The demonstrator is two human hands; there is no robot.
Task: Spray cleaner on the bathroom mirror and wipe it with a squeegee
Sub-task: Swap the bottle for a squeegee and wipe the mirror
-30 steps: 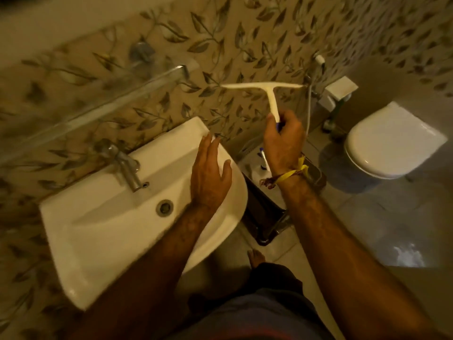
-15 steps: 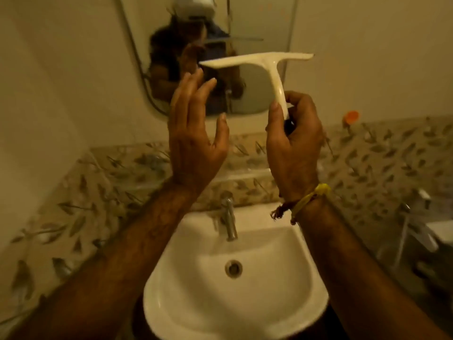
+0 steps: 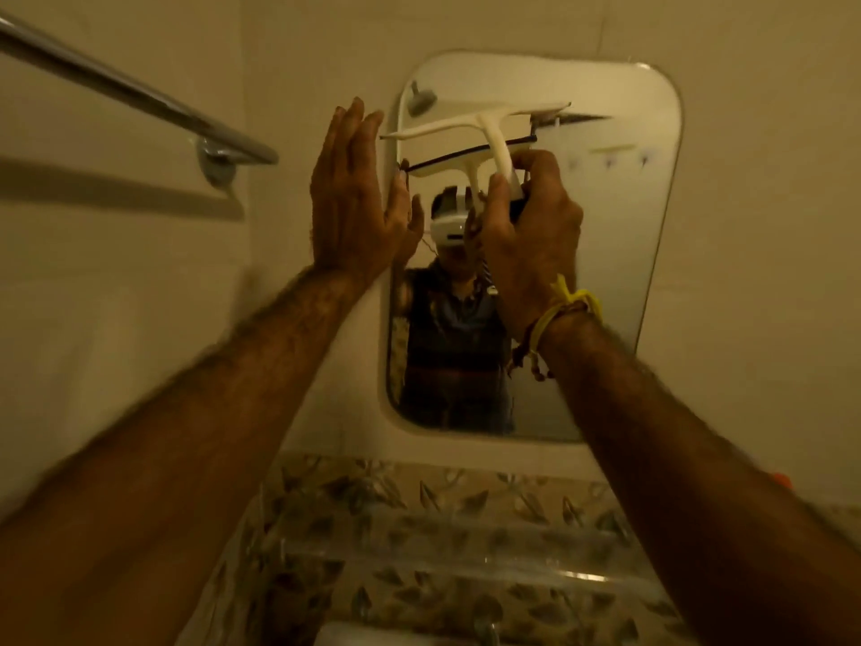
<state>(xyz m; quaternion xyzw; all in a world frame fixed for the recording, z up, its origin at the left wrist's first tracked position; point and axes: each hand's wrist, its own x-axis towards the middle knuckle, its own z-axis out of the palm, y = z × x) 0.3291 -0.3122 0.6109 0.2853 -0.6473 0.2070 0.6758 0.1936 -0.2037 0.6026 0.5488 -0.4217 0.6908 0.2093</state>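
A rounded rectangular mirror [image 3: 619, 272] hangs on the cream wall ahead. My right hand [image 3: 531, 240] grips the handle of a white T-shaped squeegee [image 3: 470, 125], whose blade lies across the mirror's upper left part, at or very near the glass. My left hand [image 3: 354, 198] is raised flat with fingers together beside the mirror's left edge, holding nothing. The mirror reflects the squeegee and a person wearing a head camera. No spray bottle is in view.
A chrome towel rail [image 3: 140, 95] runs along the wall at upper left. Below the mirror is a band of leaf-patterned tiles [image 3: 442, 501], a glass shelf [image 3: 466, 552], and the tap top [image 3: 487, 622] at the bottom edge.
My view tilted up from the basin to the mirror. Both hands rose, and the squeegee moved from in front of the wall up onto the mirror's top part.
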